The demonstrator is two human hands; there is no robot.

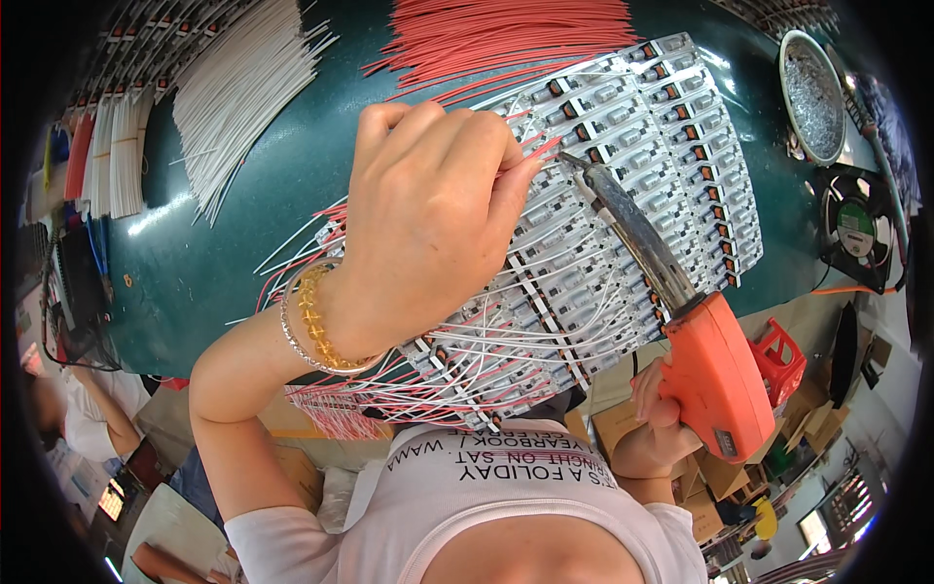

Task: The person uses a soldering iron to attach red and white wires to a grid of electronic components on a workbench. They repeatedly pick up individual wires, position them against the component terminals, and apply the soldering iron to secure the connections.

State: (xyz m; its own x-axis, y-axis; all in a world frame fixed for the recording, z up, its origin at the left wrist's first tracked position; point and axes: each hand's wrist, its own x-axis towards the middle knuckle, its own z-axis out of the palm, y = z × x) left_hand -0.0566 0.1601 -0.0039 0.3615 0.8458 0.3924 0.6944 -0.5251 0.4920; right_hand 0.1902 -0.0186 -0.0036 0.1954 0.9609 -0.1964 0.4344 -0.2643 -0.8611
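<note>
Fingers of the left hand [428,209] pinch red wire [544,148] over circuit boards [702,146]. The right hand [662,426] wraps its fingers around an orange soldering gun [717,380].

Electronics assembly workshop, shown by circuit boards [715,165], a soldering gun [718,375] and red wires [516,39] at a green bench [282,195]. Cardboard boxes [723,477] crowd the near right.

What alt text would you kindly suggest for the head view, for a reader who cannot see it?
A person's right hand holds an orange soldering gun, its tip close to a red wire pinched in the left hand, above rows of small circuit boards. Beyond lie red wires and white wires on a green table.
</note>
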